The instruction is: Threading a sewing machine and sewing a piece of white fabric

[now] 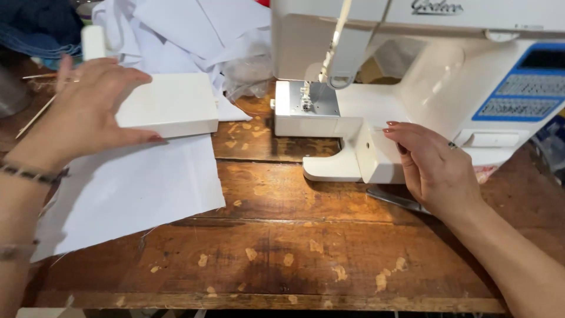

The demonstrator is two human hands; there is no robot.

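While hands (82, 112) flank, machine (376, 88) between.

On the white sewing machine's body, at about two o'clock in the view, sits a rectangular blue control panel (521, 82). A dark, unlit screen (542, 58) fills its top part; below it lie two pale grey strips of small printed marks. Near one o'clock, along the machine's upper arm, runs a dark script logo (436, 7), partly cut off by the picture's top edge.
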